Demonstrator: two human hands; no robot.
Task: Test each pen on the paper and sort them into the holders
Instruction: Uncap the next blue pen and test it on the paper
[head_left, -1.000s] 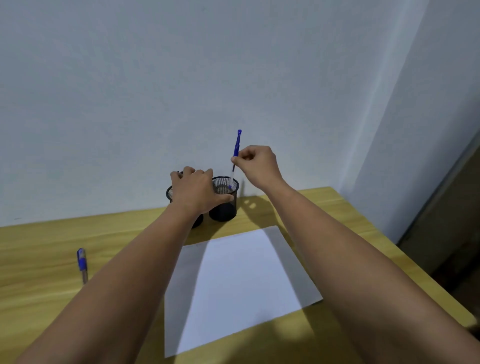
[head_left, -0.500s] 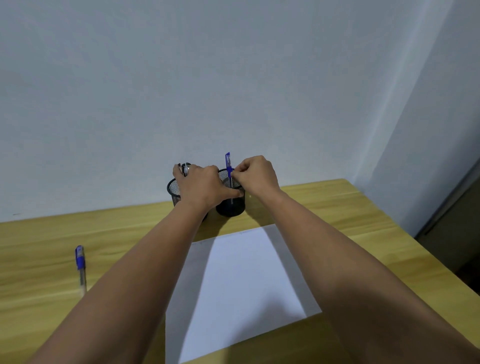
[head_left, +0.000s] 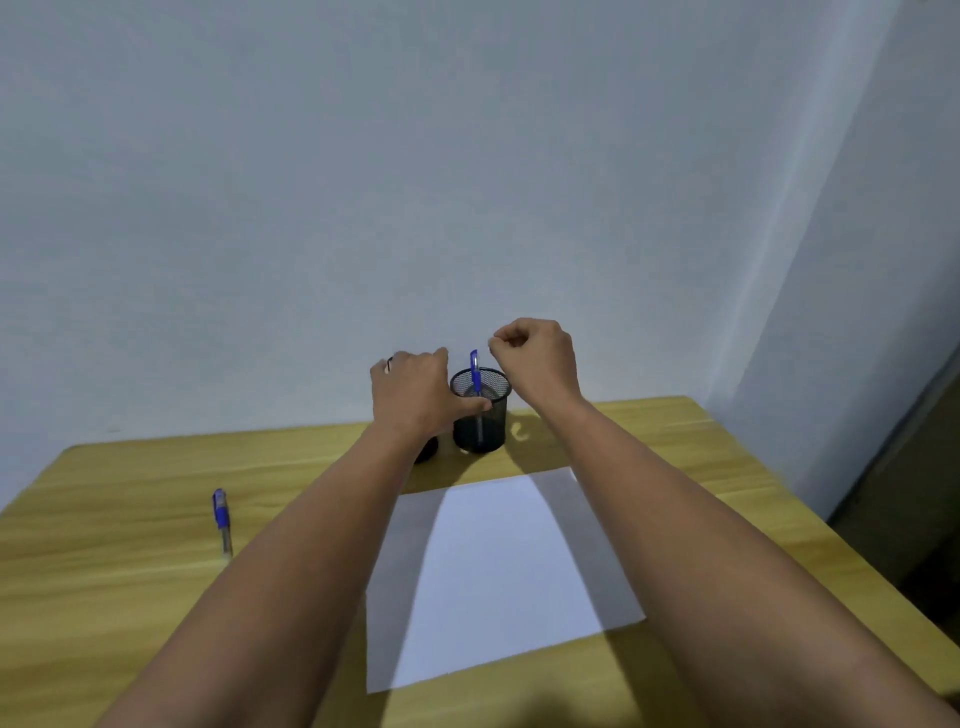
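L hand (head_left: 415, 395) grips holder (head_left: 480, 410) w/ pen (head_left: 475, 374) inside; R hand (head_left: 537, 358) curled, empty, above.

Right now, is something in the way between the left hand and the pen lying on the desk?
Nothing visible. The pen lies alone on bare desk, left of the paper; the left hand rests on the holders.

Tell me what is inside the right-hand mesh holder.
One blue pen stands in the right mesh holder, cap end poking above the rim. The left hand covers part of its near wall; the holder's bottom is too dark to check.
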